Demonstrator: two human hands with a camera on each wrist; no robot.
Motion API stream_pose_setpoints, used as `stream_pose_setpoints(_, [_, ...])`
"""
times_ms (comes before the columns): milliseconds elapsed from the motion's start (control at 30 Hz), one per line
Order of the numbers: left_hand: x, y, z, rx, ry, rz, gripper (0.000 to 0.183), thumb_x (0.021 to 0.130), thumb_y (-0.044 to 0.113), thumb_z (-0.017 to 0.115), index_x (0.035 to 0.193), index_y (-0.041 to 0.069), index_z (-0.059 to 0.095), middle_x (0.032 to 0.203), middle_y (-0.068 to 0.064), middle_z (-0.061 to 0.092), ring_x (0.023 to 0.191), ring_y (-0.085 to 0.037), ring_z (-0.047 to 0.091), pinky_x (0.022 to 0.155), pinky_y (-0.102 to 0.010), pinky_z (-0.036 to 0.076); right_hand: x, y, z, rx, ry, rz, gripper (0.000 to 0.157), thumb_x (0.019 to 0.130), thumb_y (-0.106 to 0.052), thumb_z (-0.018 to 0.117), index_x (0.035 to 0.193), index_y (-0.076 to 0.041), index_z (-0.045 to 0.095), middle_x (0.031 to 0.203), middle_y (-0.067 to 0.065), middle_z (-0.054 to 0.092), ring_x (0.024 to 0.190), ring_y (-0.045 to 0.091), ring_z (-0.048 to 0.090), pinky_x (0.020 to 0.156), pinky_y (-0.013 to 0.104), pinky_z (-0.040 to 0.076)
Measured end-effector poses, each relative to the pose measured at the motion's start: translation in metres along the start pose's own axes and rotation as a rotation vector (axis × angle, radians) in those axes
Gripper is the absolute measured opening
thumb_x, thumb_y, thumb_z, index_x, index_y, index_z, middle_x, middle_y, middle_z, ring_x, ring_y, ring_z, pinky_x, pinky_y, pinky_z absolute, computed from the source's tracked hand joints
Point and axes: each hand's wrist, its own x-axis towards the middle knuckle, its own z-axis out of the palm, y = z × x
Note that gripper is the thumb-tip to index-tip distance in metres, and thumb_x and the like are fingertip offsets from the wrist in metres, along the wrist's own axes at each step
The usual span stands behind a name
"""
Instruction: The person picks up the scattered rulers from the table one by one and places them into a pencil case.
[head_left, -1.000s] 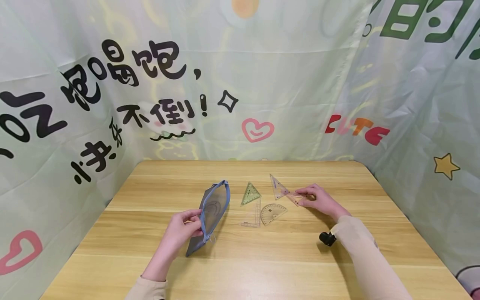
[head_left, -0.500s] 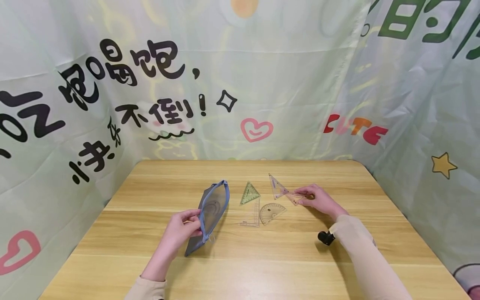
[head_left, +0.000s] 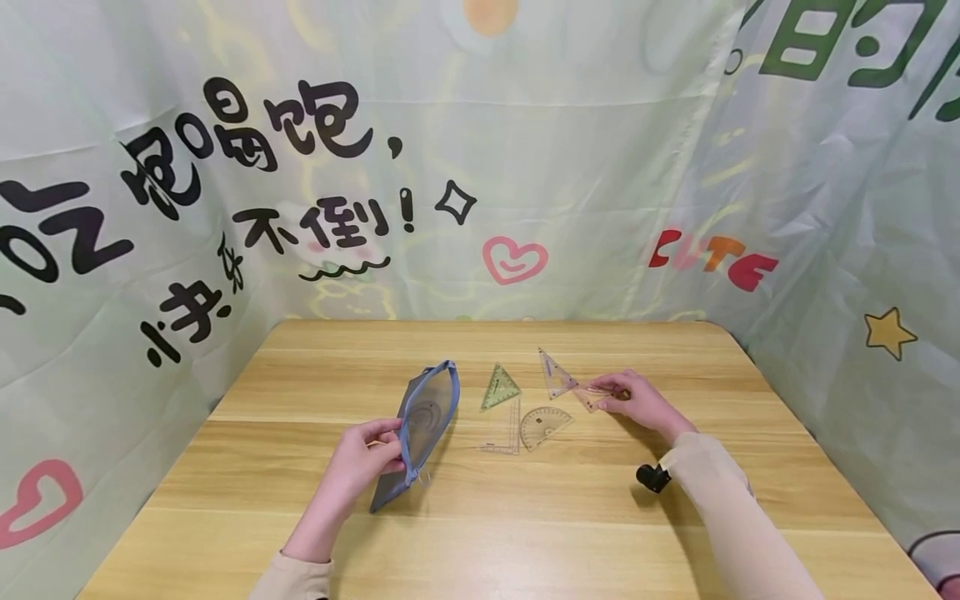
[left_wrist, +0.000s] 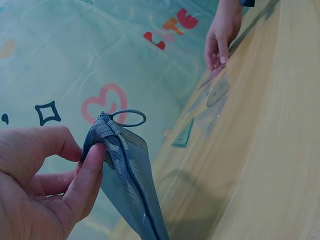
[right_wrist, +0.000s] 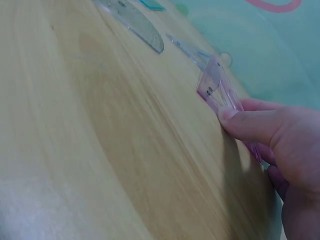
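Thumb and fingers of my left hand (head_left: 360, 458) pinch the rim of a grey mesh zipper pouch (head_left: 431, 421) with blue edging. The pouch stands tilted, its mouth gaping to the right. Farther right, my right hand (head_left: 641, 407) pinches a pink transparent set square (right_wrist: 210, 92) between thumb and fingers. The grip covers part of the set square. Its free corner reaches the lower corner of a clear, purplish set square (head_left: 552, 377) in the head view. A green set square (head_left: 501, 390), a clear protractor (head_left: 543, 427) and a clear L-shaped piece with ruler markings (head_left: 515, 429) lie between the hands.
The light wooden table (head_left: 480, 533) ends at a printed cloth backdrop (head_left: 570, 150) behind and at both sides. A small black device (head_left: 653, 477) is at the right cuff. A ring-shaped pull (left_wrist: 129, 118) hangs at the pouch's zipper end.
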Motion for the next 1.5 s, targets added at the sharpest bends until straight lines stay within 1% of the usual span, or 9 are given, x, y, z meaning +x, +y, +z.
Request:
stream_pose_setpoints(100, [0.000,0.001,0.000,0.003,0.004,-0.004,0.042,0.086,-0.004,0.059,0.127,-0.010,0.059,0.088,-0.005,0.053,0.075,-0.014,0.062,0.064,-0.021,0.062,0.000,-0.001,0.000,0.013,-0.001,0.031,0.038,0.090,-0.016,0.070,0.126,-0.003,0.063,0.117,0.018,0.059,0.103,0.027,0.053,0.087,0.035,0.048])
stream_pose_setpoints(167, [0.000,0.001,0.001,0.000,0.007,-0.007,0.042,0.086,-0.004,0.059,0.127,-0.010,0.059,0.088,-0.005,0.053,0.075,-0.013,0.062,0.064,-0.020,0.062,0.000,-0.002,0.000,0.019,0.003,0.036,0.038,0.090,-0.015,0.071,0.125,-0.002,0.064,0.117,0.019,0.060,0.104,0.028,0.054,0.087,0.036,0.048])
stream_pose_setpoints(433, [0.000,0.000,0.001,0.002,0.011,-0.009,0.042,0.085,-0.004,0.057,0.127,-0.010,0.059,0.089,-0.005,0.054,0.076,-0.013,0.062,0.064,-0.019,0.061,0.005,-0.009,0.005,0.009,0.015,0.010,0.034,0.087,-0.010,0.073,0.119,-0.001,0.066,0.107,0.018,0.065,0.091,0.021,0.058,0.078,0.027,0.051])
stream_pose_setpoints(633, [0.000,0.000,0.001,0.008,0.013,-0.011,0.041,0.086,-0.004,0.057,0.127,-0.009,0.059,0.088,-0.005,0.053,0.076,-0.014,0.062,0.065,-0.020,0.062,0.007,-0.011,0.008,0.013,0.008,0.022,0.035,0.085,-0.007,0.073,0.119,-0.001,0.065,0.104,0.017,0.065,0.090,0.020,0.059,0.077,0.025,0.051])
stream_pose_setpoints(800, [0.001,0.000,0.001,0.011,0.008,-0.014,0.041,0.086,-0.004,0.057,0.127,-0.009,0.059,0.089,-0.006,0.053,0.077,-0.014,0.062,0.065,-0.020,0.062,0.007,-0.011,0.010,0.001,0.011,0.017,0.036,0.085,-0.007,0.074,0.119,0.001,0.065,0.102,0.016,0.065,0.090,0.020,0.059,0.076,0.024,0.051])
stream_pose_setpoints(1067, [0.001,0.000,0.001,0.005,0.010,-0.018,0.042,0.085,-0.004,0.057,0.127,-0.009,0.059,0.088,-0.005,0.053,0.077,-0.014,0.062,0.065,-0.020,0.062,0.007,-0.018,0.009,0.044,0.000,0.082,0.028,0.090,-0.005,0.068,0.117,0.001,0.065,0.095,0.014,0.063,0.078,0.014,0.056,0.056,0.020,0.052])
stream_pose_setpoints(1200, [0.001,0.000,0.001,0.003,0.008,-0.015,0.042,0.085,-0.004,0.057,0.127,-0.009,0.059,0.088,-0.005,0.053,0.076,-0.014,0.062,0.065,-0.020,0.062,0.008,-0.019,0.009,0.039,-0.008,0.083,0.024,0.090,-0.006,0.067,0.114,0.000,0.067,0.092,0.011,0.064,0.076,0.012,0.055,0.056,0.020,0.051])
stream_pose_setpoints(1367, [0.001,0.001,0.001,-0.002,0.004,-0.017,0.042,0.085,-0.004,0.057,0.127,-0.009,0.059,0.088,-0.005,0.053,0.075,-0.014,0.062,0.065,-0.020,0.062,0.008,-0.018,0.009,0.047,-0.023,0.081,0.022,0.090,-0.006,0.067,0.113,-0.002,0.067,0.094,0.011,0.067,0.078,0.013,0.057,0.057,0.020,0.052])
stream_pose_setpoints(1500, [0.000,0.001,0.001,-0.001,0.003,-0.018,0.042,0.085,-0.004,0.057,0.127,-0.009,0.059,0.088,-0.005,0.052,0.076,-0.014,0.062,0.065,-0.020,0.062,0.008,-0.018,0.008,0.050,-0.028,0.066,0.023,0.091,-0.006,0.066,0.113,-0.002,0.067,0.095,0.013,0.070,0.076,0.014,0.059,0.057,0.021,0.052])
